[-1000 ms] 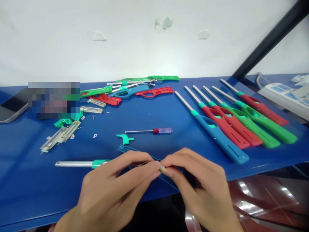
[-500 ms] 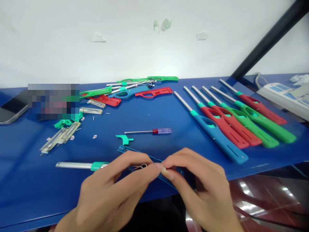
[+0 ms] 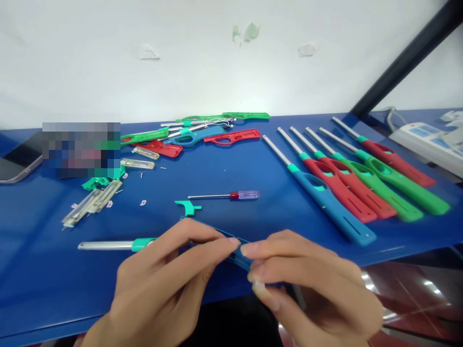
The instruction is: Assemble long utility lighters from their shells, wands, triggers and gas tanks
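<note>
My left hand (image 3: 170, 279) is closed, thumb and index finger pinching the blue half-shell of a gas lighter (image 3: 241, 258), which it partly covers. A metal lighter tube (image 3: 106, 246) with a teal collar (image 3: 142, 244) sticks out to the left from under this hand. My right hand (image 3: 311, 284) is beside the shell's right part, its fingers closed on a small whitish piece (image 3: 259, 285) whose kind I cannot make out. Just beyond the shell lie a teal trigger (image 3: 187, 207) and a screwdriver (image 3: 244, 195) with a clear purple handle.
Several assembled lighters (image 3: 331, 207) lie in a slanted row on the right. Loose shells (image 3: 233, 137) and tubes are heaped at the back. Clear fuel tanks (image 3: 81, 208), teal triggers (image 3: 99, 182) and screws are at left, near a phone (image 3: 21, 159). A power strip (image 3: 434, 144) stands far right.
My right hand has drawn away from my left fingertips, to the right and down, with the small whitish piece now showing in its fingers. My left hand has barely shifted.
</note>
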A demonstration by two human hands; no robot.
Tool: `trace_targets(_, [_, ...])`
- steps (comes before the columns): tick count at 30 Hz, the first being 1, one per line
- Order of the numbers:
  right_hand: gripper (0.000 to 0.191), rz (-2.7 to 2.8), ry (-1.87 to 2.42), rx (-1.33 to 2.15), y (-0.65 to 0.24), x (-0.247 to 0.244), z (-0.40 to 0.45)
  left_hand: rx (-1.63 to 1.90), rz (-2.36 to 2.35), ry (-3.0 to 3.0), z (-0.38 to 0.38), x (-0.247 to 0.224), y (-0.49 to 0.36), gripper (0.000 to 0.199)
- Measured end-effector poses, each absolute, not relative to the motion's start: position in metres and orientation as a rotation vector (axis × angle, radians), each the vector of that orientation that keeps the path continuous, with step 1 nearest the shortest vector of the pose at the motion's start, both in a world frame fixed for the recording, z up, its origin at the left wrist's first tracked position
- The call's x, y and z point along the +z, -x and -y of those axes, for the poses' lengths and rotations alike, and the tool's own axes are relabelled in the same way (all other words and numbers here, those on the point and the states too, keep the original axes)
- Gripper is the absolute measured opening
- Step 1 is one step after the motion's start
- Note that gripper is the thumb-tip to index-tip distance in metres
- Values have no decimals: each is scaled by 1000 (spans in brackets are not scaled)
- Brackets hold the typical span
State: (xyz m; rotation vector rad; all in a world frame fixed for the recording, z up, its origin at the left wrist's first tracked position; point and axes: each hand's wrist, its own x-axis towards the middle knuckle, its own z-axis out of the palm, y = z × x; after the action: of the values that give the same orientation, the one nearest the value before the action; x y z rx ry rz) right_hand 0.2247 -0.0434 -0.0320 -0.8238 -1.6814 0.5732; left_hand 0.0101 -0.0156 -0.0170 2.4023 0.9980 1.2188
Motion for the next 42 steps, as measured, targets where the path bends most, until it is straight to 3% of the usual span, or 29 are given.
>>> trace_targets(8, [17,1846,831,425,-223,-34,42,1278,-1048,-2145,17,-23,-14,25])
trace_targets(21, [13,1830,864,353,-220,-33,42,1345,-1087,-2194,19,-21,-15,48])
trace_targets(42, [25,1840,859,429,-223,-36,46,1370,-1136,-2068,23,-15,-15,47])
